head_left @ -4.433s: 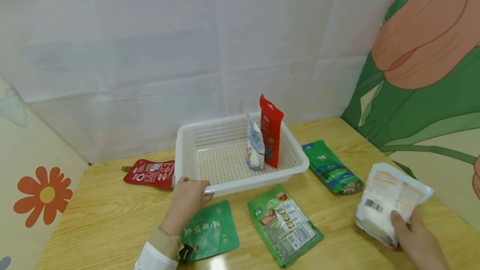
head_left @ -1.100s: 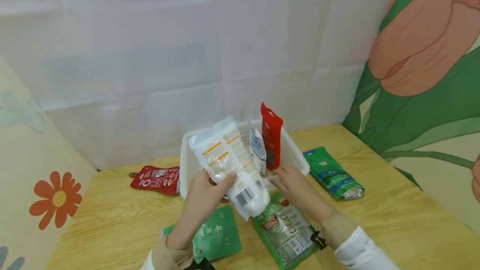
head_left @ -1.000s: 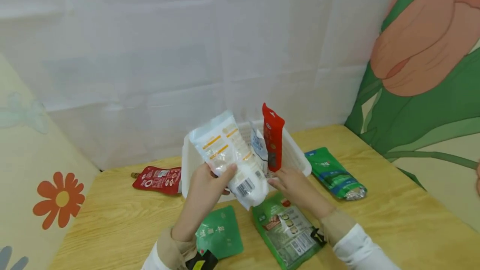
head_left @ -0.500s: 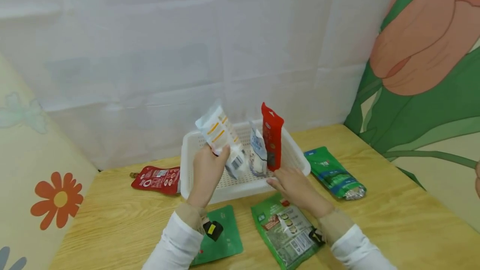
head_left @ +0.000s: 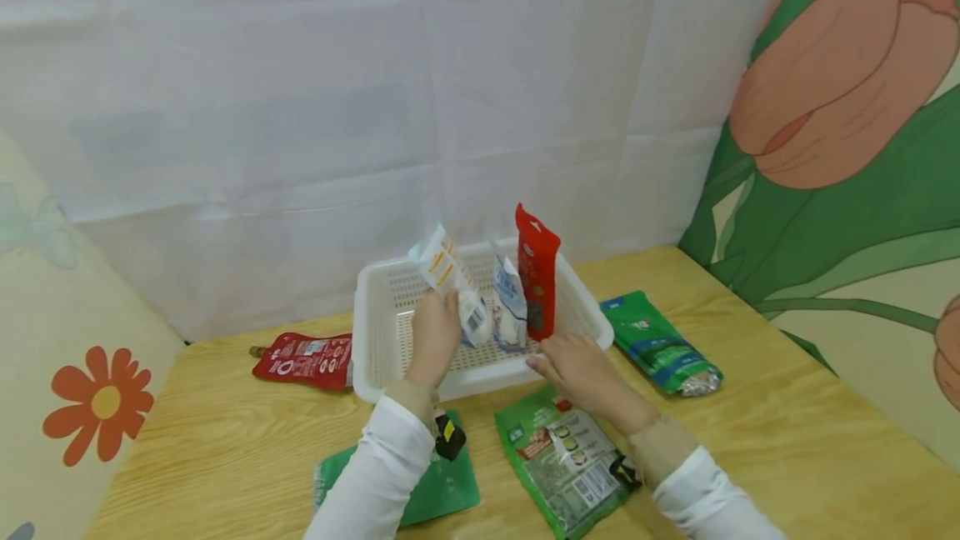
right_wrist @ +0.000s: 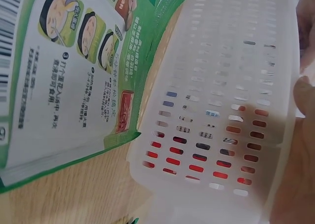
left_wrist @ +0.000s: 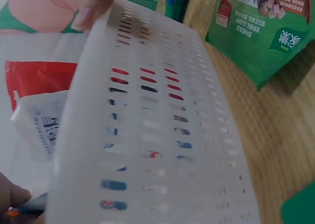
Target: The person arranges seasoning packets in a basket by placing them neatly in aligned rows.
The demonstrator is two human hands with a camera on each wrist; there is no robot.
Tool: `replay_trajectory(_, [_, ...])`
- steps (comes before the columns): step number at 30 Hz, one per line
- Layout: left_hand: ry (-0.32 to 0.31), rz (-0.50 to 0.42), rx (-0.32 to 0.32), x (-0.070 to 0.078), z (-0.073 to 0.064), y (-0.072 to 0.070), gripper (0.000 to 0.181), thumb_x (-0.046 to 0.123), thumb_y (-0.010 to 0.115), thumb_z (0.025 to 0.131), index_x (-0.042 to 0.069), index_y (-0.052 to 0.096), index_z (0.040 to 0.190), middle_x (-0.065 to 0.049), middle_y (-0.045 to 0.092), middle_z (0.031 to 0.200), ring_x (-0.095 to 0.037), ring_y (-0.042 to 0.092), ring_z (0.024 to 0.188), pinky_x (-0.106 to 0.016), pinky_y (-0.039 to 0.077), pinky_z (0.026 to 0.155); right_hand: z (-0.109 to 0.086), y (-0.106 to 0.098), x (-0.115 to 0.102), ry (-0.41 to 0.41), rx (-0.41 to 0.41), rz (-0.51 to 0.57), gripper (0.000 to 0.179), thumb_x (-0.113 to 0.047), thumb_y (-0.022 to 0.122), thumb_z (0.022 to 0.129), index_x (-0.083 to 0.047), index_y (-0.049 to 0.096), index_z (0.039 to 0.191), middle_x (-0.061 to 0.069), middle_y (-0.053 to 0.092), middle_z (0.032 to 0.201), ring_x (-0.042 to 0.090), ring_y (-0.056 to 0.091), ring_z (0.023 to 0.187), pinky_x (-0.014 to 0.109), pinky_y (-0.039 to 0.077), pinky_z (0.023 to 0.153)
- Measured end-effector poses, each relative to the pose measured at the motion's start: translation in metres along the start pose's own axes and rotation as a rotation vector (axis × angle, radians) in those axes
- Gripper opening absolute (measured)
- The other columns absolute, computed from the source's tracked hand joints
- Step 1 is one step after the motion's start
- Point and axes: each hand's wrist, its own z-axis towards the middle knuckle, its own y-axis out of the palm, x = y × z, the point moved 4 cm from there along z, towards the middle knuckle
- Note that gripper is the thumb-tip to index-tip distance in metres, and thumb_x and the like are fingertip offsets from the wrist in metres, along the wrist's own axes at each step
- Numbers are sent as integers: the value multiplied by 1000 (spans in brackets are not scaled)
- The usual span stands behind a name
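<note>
A white plastic basket (head_left: pixel 375 327) with slotted walls stands on the wooden table. My left hand (head_left: pixel 437 327) grips a white bag with orange stripes (head_left: pixel 444 267), tilted, its lower end down inside the basket. In the left wrist view, fingers (left_wrist: pixel 12 192) of that hand show at the lower left edge. My right hand (head_left: pixel 581 373) holds the basket's near rim at the right; its thumb (right_wrist: pixel 301 93) crosses the rim in the right wrist view. Upright in the basket are a small white-and-blue bag (head_left: pixel 510 302) and, beside it, a red packet (head_left: pixel 537 273).
Left of the basket lies a red spouted pouch (head_left: pixel 307 361). A dark green pouch (head_left: pixel 450 482) and a green seaweed-like packet (head_left: pixel 562 461) lie in front. Another green bag (head_left: pixel 660 340) is at the right. A white cloth (head_left: pixel 262 107) hangs behind the table.
The white bag came from the right side in my right hand, passed to my left hand, and was lowered into the basket. My right hand moved to the basket's rim.
</note>
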Motion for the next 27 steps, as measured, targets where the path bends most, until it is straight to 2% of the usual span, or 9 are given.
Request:
replay_trajectory(5, [-3, 82, 0, -2, -1, 6, 32, 11, 37, 101, -10, 61, 98, -24, 68, 87, -33, 68, 74, -36, 55, 58, 0, 1, 2, -10, 11, -10, 29, -32, 48, 99, -16, 48, 75, -4, 47, 70, 16, 52, 74, 33, 37, 70])
replay_trajectory(10, [-38, 116, -11, -12, 3, 15, 34, 10, 35, 101, -11, 62, 95, -26, 67, 86, -37, 66, 75, -43, 53, 63, -1, 2, 2, -4, 8, -10, 28, -32, 48, 99, -16, 48, 75, -4, 46, 70, 15, 51, 73, 33, 36, 69])
replay_trajectory(12, [-39, 127, -20, -24, 9, 24, 36, 12, 33, 102, -11, 61, 99, -25, 68, 90, -36, 67, 79, -43, 54, 66, -1, 1, 2, 0, 5, -8, 28, -32, 49, 99, -16, 48, 76, -4, 47, 70, 15, 51, 74, 33, 37, 70])
replay_trajectory(14, [16, 147, 19, -50, 24, 43, 46, 21, 28, 104, -10, 60, 98, -24, 67, 85, -32, 66, 74, -39, 52, 62, -1, 1, 1, 4, 1, -7, 27, -31, 49, 99, -16, 49, 76, -4, 48, 71, 15, 51, 74, 33, 37, 70])
replay_trajectory(17, [35, 143, -29, -85, 44, 69, 54, 31, 23, 105, -10, 58, 105, -23, 67, 89, -31, 67, 79, -39, 53, 65, -2, 0, 0, 11, -7, -6, 26, -30, 49, 99, -16, 49, 77, -4, 47, 71, 15, 50, 74, 33, 37, 71])
replay_trajectory(19, [66, 132, -29, -96, 51, 78, 59, 37, 22, 105, -10, 57, 103, -24, 65, 87, -31, 65, 76, -39, 51, 63, -2, 0, -1, 12, -9, -7, 26, -30, 49, 99, -16, 49, 77, -4, 47, 71, 15, 50, 74, 34, 37, 72])
replay_trajectory(21, [-11, 87, -119, -76, 41, 68, 50, 29, 25, 105, -11, 55, 111, -27, 65, 96, -36, 66, 86, -43, 54, 71, -2, 0, -1, 13, -10, -10, 26, -30, 49, 99, -16, 49, 77, -4, 48, 72, 15, 50, 75, 34, 37, 72])
replay_trajectory(25, [-74, 78, -186, -26, 14, 39, 42, 16, 26, 104, -14, 53, 114, -29, 64, 98, -37, 65, 86, -41, 55, 70, -1, -1, -2, 16, -12, -14, 25, -29, 49, 98, -16, 50, 77, -3, 49, 73, 16, 51, 76, 34, 38, 73])
replay_trajectory(27, [-70, 86, -193, -16, 8, 34, 41, 14, 27, 104, -16, 53, 113, -30, 64, 98, -38, 66, 87, -40, 55, 71, -1, -1, -2, 17, -13, -15, 25, -29, 49, 99, -16, 50, 78, -3, 49, 73, 16, 52, 77, 35, 38, 73])
